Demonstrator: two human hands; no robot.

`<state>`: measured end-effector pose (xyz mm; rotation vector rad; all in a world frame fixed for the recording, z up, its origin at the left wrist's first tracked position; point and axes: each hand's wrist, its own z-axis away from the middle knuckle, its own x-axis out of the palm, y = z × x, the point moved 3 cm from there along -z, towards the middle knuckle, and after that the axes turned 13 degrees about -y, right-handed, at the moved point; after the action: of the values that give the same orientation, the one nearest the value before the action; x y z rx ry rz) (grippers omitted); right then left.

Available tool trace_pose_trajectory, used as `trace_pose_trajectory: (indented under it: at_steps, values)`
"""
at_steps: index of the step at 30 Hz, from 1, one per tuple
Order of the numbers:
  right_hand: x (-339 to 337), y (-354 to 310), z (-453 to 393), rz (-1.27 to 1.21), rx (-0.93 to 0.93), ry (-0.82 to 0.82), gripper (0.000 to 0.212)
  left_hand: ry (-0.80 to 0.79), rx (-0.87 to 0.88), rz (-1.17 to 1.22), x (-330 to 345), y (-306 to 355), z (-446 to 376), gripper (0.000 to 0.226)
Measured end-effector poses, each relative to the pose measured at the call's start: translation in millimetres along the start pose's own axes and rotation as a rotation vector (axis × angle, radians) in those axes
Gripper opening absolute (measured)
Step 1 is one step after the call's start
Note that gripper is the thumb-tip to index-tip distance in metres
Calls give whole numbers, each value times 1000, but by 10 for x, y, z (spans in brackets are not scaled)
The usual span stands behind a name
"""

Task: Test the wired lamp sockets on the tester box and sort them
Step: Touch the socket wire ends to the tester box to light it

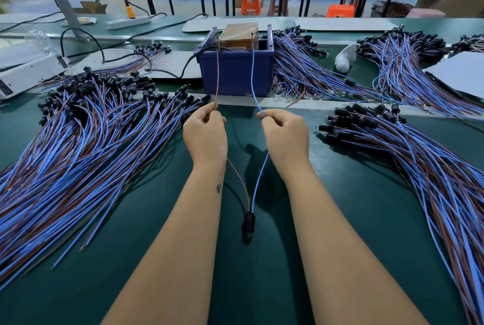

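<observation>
A person's left hand (205, 132) pinches a brown wire (217, 73) and the right hand (285, 132) pinches a blue wire (252, 75), both reaching up to the tester (237, 70), apparently touching its posts. Their black socket (248, 222) hangs nearer than the tester, between the forearms. Socket piles lie left (78, 125) and right (419, 157) of the tester.

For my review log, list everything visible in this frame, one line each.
socket under test: one, black, hanging between the forearms
brown lead: one, running up to the tester
blue lead: one, likewise
tester box: one, brown, inside the bin
bin: one, dark blue, centre
left socket pile: many, blue and brown wires
right socket pile: many, same colours
power strip: one, white, far left
left hand: pinches brown lead
right hand: pinches blue lead
</observation>
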<state>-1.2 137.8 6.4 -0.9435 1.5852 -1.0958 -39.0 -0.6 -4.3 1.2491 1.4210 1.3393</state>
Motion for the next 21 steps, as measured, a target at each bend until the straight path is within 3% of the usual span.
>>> trace_pose_trajectory:
  at_steps: [21]
  values:
    - [2, 9, -10, 10, -6, -6, 21, -78, 0, -3, 54, 39, 21, 28]
